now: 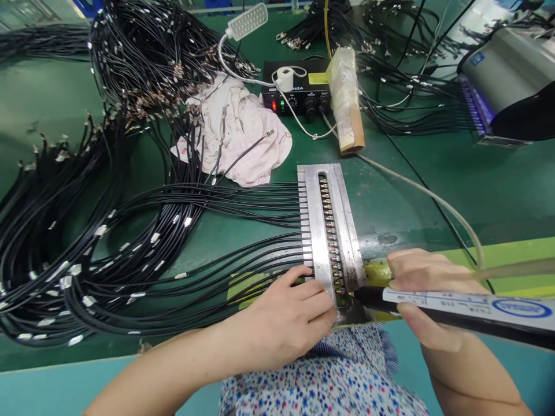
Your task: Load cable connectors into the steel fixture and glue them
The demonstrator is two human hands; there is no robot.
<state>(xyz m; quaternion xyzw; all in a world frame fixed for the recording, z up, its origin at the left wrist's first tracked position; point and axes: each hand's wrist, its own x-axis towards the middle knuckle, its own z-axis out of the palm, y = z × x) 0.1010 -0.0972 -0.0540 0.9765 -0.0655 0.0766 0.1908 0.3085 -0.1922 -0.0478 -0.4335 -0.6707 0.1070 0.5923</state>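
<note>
A slotted metal fixture point(321, 231) lies on the green table, its cable ends showing in a row along the slot. Many black cables point(255, 199) run into its left edge. My left hand point(290, 318) rests on the lower left of the fixture, fingers curled over its edge and near the lowest cables; its thumb is hidden. In my right hand point(427, 294) is a thick black dispensing syringe point(451, 309) with a white label and blue print. Its dark tip points left and meets the slot's lower end; whether it touches a cable end I cannot tell.
Large cable bundles point(143, 58) fill the left and back left. A pinkish cloth point(247, 133) lies beside a black control box point(299, 86) and a small lamp point(248, 22). A wrapped block point(346, 98) stands nearby. At right are a pale hose point(433, 199) and grey machine point(507, 75).
</note>
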